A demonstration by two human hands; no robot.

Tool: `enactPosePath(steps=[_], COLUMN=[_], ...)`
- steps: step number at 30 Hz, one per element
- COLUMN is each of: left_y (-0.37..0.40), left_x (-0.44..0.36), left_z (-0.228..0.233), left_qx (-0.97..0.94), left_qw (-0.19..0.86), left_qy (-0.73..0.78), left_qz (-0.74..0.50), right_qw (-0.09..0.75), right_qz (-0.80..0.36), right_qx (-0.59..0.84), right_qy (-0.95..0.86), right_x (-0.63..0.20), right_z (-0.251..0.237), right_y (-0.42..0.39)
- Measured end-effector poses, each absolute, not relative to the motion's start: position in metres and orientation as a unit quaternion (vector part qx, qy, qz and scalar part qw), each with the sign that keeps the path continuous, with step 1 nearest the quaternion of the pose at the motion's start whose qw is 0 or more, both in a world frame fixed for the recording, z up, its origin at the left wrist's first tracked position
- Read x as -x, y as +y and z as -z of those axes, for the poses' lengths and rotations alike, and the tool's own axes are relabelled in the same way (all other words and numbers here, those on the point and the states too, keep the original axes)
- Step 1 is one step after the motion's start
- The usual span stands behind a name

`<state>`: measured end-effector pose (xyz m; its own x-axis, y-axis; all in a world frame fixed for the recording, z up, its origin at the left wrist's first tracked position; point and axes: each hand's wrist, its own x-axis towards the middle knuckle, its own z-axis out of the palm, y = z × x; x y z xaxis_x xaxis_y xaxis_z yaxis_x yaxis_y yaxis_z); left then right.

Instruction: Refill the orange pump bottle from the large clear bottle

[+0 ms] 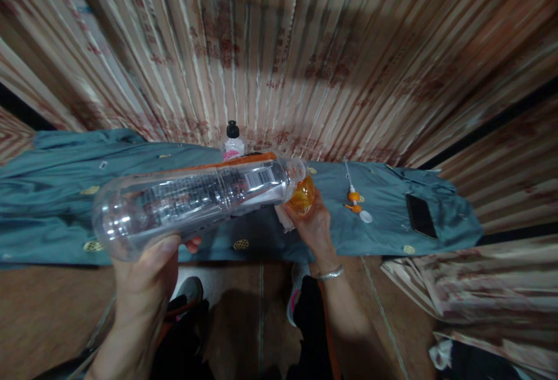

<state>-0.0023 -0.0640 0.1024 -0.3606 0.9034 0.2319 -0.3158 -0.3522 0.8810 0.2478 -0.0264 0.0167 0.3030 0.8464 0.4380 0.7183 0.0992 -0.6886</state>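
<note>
My left hand (150,258) is wrapped round a large clear plastic bottle (209,188) with a printed label and barcode. The bottle lies almost level, its neck pointing right. My right hand (316,226) is closed round a small clear bottle (302,195) with orange-yellow liquid in it. The large bottle's mouth is at the top of the small bottle; I cannot tell whether they touch. No liquid shows in the large bottle. To the right of my right hand lies an orange pump head (353,197) with a thin tube, near a small white cap (365,216).
A blue-green cloth (375,179) with yellow motifs covers the narrow table. Behind the large bottle stands a bottle with a black cap (232,130). A black phone (421,215) lies toward the right end. A pleated patterned curtain (279,49) hangs along the back.
</note>
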Motion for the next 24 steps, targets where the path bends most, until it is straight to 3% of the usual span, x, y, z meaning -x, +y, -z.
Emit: enactPosePath(steps=[24], left_y=[-0.0652], left_x=[0.0016], left_z=[-0.1048], left_qx=[-0.382], left_qw=[0.422], left_qy=[0.387], left_qz=[-0.725], right_qw=[0.456], right_qz=[-0.081], right_qx=[0.665], right_qy=[-0.586], right_x=[-0.2474], right_z=[-0.0187], right_y=[-0.0268])
